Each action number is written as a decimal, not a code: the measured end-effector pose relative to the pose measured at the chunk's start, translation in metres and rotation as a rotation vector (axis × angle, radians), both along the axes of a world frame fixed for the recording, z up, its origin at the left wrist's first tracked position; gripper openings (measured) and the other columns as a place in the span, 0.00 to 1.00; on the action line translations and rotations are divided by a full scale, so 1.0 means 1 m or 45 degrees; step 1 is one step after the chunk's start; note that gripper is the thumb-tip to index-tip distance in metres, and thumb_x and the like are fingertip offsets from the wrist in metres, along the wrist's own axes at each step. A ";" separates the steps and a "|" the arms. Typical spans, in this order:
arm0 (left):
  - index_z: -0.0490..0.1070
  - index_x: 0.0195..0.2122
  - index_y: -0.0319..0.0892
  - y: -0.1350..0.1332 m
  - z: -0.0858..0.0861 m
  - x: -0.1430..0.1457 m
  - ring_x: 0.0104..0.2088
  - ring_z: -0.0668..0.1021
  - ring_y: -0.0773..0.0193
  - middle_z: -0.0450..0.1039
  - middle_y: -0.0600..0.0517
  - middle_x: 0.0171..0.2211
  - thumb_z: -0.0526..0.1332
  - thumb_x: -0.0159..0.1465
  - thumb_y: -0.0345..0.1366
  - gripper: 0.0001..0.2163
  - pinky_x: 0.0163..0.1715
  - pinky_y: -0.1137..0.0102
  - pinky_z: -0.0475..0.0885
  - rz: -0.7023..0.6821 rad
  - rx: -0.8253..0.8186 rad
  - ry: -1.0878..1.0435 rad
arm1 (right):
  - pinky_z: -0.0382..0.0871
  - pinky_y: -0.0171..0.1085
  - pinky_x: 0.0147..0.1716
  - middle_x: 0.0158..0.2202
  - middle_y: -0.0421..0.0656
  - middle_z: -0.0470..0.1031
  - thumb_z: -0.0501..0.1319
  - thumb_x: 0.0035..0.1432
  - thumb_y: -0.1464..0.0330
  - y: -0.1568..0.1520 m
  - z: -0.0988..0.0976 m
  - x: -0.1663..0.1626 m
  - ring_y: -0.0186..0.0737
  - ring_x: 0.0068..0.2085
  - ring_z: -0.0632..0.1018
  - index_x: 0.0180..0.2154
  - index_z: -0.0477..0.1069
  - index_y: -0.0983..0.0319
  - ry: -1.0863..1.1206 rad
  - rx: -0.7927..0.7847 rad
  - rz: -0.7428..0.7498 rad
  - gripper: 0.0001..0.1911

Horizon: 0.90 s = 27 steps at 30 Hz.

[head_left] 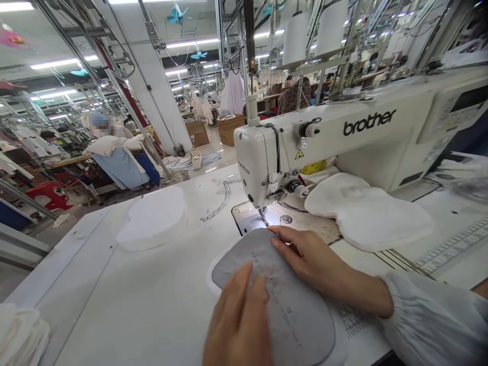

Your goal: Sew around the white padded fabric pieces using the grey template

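Observation:
A grey rounded template (293,310) with handwriting lies on a white fabric piece (213,279), whose rim shows around it. Its far edge is just in front of the needle and lit presser foot (263,217) of a sewing machine (263,152). At that far right edge, my right hand (312,259) pinches the template and fabric between thumb and fingers. My left hand (240,320), slightly blurred, is over the template's left part with its fingers stretched out and apart. Whether it presses on the surface I cannot tell.
White fabric pieces (381,213) lie under the machine arm on the right. Another white stack (152,218) sits on the table's left, and more layered pieces (23,335) are at the lower left corner. Thread cones (295,40) stand behind; a person (101,124) is farther off.

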<state>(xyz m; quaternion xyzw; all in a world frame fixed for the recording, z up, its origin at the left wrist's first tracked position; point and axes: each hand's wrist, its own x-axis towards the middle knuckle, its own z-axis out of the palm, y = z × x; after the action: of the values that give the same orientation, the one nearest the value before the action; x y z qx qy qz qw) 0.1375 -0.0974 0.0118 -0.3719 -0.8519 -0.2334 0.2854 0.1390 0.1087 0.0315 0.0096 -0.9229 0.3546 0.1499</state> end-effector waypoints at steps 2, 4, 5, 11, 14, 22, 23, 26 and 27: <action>0.69 0.57 0.38 0.030 0.002 -0.002 0.62 0.70 0.53 0.65 0.42 0.64 0.47 0.64 0.24 0.22 0.54 0.60 0.75 -0.007 -0.142 -0.053 | 0.68 0.38 0.31 0.31 0.45 0.79 0.49 0.67 0.66 0.000 -0.003 -0.001 0.41 0.30 0.78 0.49 0.72 0.64 0.037 -0.003 0.022 0.17; 0.63 0.62 0.33 0.052 0.002 -0.005 0.65 0.64 0.50 0.58 0.38 0.66 0.45 0.62 0.23 0.26 0.55 0.56 0.74 0.012 -0.247 -0.133 | 0.69 0.38 0.35 0.36 0.46 0.79 0.49 0.67 0.68 0.001 -0.006 -0.002 0.42 0.34 0.79 0.47 0.72 0.64 0.070 -0.027 0.064 0.16; 0.61 0.63 0.31 0.059 0.000 -0.007 0.65 0.63 0.49 0.57 0.37 0.66 0.44 0.61 0.22 0.27 0.56 0.54 0.73 0.026 -0.282 -0.160 | 0.69 0.38 0.36 0.37 0.47 0.80 0.48 0.67 0.68 0.001 -0.007 -0.002 0.42 0.35 0.79 0.46 0.71 0.63 0.081 -0.041 0.086 0.15; 0.62 0.63 0.33 0.062 -0.015 -0.012 0.66 0.59 0.50 0.55 0.39 0.66 0.44 0.62 0.23 0.27 0.59 0.52 0.69 0.103 -0.384 -0.257 | 0.70 0.38 0.35 0.38 0.47 0.80 0.48 0.68 0.70 0.002 -0.005 -0.003 0.42 0.36 0.80 0.44 0.71 0.63 0.038 -0.074 0.129 0.14; 0.61 0.64 0.36 0.061 -0.019 -0.011 0.67 0.59 0.52 0.55 0.41 0.67 0.43 0.63 0.24 0.27 0.60 0.53 0.68 0.129 -0.365 -0.239 | 0.70 0.38 0.35 0.39 0.46 0.80 0.48 0.68 0.71 0.002 -0.001 -0.003 0.42 0.37 0.80 0.46 0.71 0.63 -0.020 -0.068 0.128 0.14; 0.66 0.60 0.33 0.064 -0.010 -0.008 0.63 0.67 0.54 0.60 0.42 0.64 0.42 0.67 0.24 0.23 0.56 0.55 0.71 0.235 -0.550 -0.032 | 0.70 0.42 0.35 0.39 0.47 0.79 0.52 0.68 0.71 0.010 0.009 0.008 0.47 0.39 0.80 0.43 0.74 0.64 -0.036 0.330 0.055 0.12; 0.67 0.59 0.34 0.064 -0.010 -0.009 0.62 0.69 0.54 0.62 0.42 0.63 0.42 0.68 0.25 0.23 0.55 0.56 0.72 0.244 -0.555 0.003 | 0.70 0.41 0.35 0.39 0.47 0.78 0.53 0.68 0.71 0.014 0.010 0.011 0.46 0.39 0.79 0.43 0.74 0.64 -0.010 0.360 0.059 0.11; 0.69 0.56 0.31 0.064 -0.013 -0.012 0.58 0.74 0.52 0.66 0.40 0.60 0.44 0.69 0.27 0.20 0.51 0.55 0.73 0.244 -0.558 0.111 | 0.70 0.40 0.34 0.41 0.46 0.77 0.55 0.67 0.73 0.026 0.011 0.025 0.44 0.39 0.78 0.42 0.75 0.64 0.048 0.369 0.067 0.10; 0.69 0.56 0.30 0.063 -0.015 -0.013 0.56 0.76 0.52 0.67 0.39 0.59 0.44 0.69 0.27 0.20 0.50 0.55 0.73 0.241 -0.556 0.148 | 0.70 0.39 0.35 0.41 0.46 0.77 0.55 0.67 0.73 0.031 0.011 0.029 0.43 0.39 0.78 0.42 0.75 0.64 0.055 0.351 0.072 0.10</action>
<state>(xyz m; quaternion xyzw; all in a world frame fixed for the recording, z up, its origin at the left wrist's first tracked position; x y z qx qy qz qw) 0.1240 -0.0340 -0.0032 -0.3562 -0.8953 0.0059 0.2673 0.1684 0.1393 0.0427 0.0637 -0.9588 0.2284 0.1568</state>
